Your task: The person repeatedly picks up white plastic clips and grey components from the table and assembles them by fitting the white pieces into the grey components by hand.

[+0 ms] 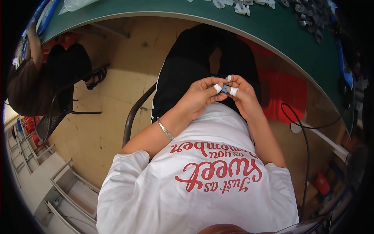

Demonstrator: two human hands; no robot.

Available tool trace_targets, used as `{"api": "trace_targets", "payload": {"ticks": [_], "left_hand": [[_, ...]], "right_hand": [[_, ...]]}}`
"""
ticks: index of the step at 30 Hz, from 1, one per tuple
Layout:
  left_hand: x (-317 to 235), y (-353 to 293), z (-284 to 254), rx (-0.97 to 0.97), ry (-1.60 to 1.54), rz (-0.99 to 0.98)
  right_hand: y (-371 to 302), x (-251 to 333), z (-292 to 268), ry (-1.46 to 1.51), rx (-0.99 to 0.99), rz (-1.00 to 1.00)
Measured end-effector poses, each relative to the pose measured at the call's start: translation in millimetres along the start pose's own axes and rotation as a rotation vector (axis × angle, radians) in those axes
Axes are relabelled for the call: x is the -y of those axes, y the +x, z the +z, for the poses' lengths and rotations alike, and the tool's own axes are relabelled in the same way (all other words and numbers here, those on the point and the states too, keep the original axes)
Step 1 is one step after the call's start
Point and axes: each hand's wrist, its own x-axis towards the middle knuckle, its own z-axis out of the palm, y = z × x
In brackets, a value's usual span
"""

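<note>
Above my lap, a small dark grey part (pixel 225 89), seemingly plastic, sits pinched between both hands. My left hand (pixel 201 95) grips it from the left with thumb and fingers closed. From the right, my right hand (pixel 244 94) holds the same part, its thumb pressed against it. White tape (pixel 233 91) wraps several of my fingertips. The part's exact kind is too small to make out, and my fingers cover some of it. A silver bangle (pixel 165 129) circles my left wrist.
Ahead curves a green-topped table (pixel 171 7) bearing white plastic pieces (pixel 242 7) and a heap of dark grey parts (pixel 311 17). Right of my legs are a red stool (pixel 284 95) and a black cable (pixel 307 156). Another person (pixel 27 85) sits at the far left.
</note>
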Motion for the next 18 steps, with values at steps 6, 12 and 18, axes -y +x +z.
{"api": "trace_targets", "payload": {"ticks": [6,12,18], "left_hand": [[-11.9,-13.3,18.5,0.018,0.243,0.228],[-95.8,-27.9,51.1,0.041,0.383,0.639],[-335.4,-26.7,28.5,-0.21,0.355,1.369]], "right_hand": [[-0.5,17.8,13.8,0.007,0.089,-0.08],[5.5,78.7,55.6,-0.132,0.113,-0.44],[31.1,132.5,69.9,-0.948,-0.392,-0.966]]}}
